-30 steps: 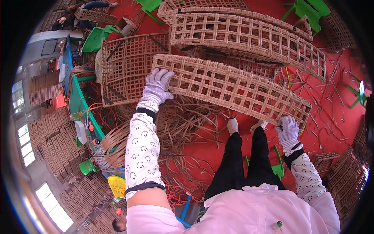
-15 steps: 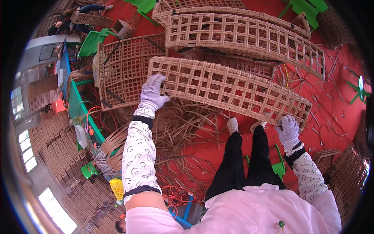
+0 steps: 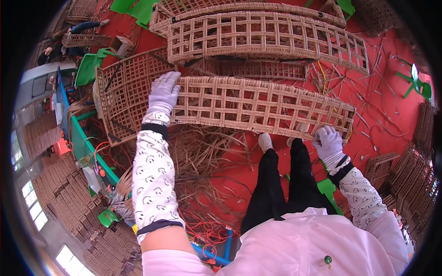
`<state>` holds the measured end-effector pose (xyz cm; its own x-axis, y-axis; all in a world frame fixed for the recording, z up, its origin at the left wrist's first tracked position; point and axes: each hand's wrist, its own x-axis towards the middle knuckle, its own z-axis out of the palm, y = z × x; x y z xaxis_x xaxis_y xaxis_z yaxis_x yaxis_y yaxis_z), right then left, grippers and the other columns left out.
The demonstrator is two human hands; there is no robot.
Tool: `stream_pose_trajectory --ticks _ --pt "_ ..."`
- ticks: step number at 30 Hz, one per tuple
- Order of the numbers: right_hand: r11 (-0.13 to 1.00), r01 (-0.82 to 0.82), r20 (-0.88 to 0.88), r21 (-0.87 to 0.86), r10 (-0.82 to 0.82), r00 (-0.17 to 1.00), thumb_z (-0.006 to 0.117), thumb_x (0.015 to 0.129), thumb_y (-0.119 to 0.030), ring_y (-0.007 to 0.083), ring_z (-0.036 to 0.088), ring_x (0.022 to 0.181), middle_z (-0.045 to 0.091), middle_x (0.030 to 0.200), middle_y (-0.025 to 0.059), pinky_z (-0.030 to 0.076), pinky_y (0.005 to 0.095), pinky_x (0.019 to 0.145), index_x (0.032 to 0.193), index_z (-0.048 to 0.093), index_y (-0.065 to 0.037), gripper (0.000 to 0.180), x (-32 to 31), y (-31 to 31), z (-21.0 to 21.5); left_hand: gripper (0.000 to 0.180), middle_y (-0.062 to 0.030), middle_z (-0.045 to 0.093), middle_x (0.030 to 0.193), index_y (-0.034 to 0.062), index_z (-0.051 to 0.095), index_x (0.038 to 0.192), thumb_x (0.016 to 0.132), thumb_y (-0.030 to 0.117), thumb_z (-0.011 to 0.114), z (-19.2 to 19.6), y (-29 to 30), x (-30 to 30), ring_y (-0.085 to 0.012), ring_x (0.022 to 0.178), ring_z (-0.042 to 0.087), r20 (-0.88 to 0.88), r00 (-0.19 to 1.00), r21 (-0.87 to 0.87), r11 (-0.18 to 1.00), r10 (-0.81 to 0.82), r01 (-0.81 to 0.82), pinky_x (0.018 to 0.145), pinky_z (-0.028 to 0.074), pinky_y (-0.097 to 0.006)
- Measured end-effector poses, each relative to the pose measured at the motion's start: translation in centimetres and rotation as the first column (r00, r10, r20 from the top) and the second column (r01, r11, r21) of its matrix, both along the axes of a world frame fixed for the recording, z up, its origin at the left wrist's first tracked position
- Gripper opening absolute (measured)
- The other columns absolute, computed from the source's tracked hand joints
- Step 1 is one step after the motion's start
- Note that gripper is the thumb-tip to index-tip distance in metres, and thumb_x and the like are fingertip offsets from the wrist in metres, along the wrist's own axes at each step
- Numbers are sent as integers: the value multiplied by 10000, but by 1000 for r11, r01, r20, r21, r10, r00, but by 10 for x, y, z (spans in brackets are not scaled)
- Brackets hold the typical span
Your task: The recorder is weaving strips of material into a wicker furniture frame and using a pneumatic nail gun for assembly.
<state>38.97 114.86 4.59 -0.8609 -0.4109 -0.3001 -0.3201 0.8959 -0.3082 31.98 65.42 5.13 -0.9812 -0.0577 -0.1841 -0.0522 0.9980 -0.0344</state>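
A long brown woven lattice basket (image 3: 258, 83) hangs level across in front of me, above the red floor. My left hand (image 3: 163, 92), in a pale glove, is closed over its left end, fingers at the upper corner. My right hand (image 3: 328, 145), also gloved, grips the lower edge near the right end. The side toward me is an open grid of flat strips. Beyond it lies a larger lattice basket (image 3: 267, 54) with dark braces beneath, and another basket (image 3: 133, 87) stands tilted at the left, next to my left hand.
Loose brown strips (image 3: 198, 156) are heaped on the floor below the basket. A green-edged bench (image 3: 85, 140) runs along the left, with red cords (image 3: 207, 239) nearer me. Green chairs (image 3: 90, 69) stand around. Stacked baskets (image 3: 69, 193) fill both sides. A person (image 3: 69, 48) sits far left.
The basket has levelled out and turned its grid side more toward me. My left hand has shifted over its end. The whole view has swung slightly.
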Motion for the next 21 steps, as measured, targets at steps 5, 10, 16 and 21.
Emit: stream_pose_trajectory --ticks 5,10,16,21 --pt "999 24 60 27 -26 998 703 606 -187 274 524 874 522 829 69 418 394 718 816 518 -103 292 -2 0 3 382 -116 485 1219 88 487 1173 820 230 522 27 20 -44 -285 1109 470 455 879 12 988 -143 155 949 373 -354" --pt "998 -55 157 32 49 986 698 632 -225 277 533 859 529 837 71 429 393 718 810 516 -99 284 -11 -4 16 294 -130 548 1109 126 538 1104 822 188 483 28 5 -50 -307 996 536 487 857 -15 979 -171 203 872 431 -372" --pt "923 -132 -204 -362 59 977 635 724 -280 282 532 933 552 940 96 432 394 797 924 550 -87 290 -75 -74 49 336 -125 576 1098 83 543 1122 813 216 545 33 33 -48 -266 1011 553 481 877 122 990 3 -70 885 426 -319" --pt "937 -266 -70 -227 256 964 564 781 -281 278 536 956 536 1021 111 430 387 837 1047 538 -77 337 -122 -166 23 413 -109 556 1121 121 513 1158 782 285 568 21 75 -34 -282 1029 531 228 898 217 919 -377 331 895 418 -338"
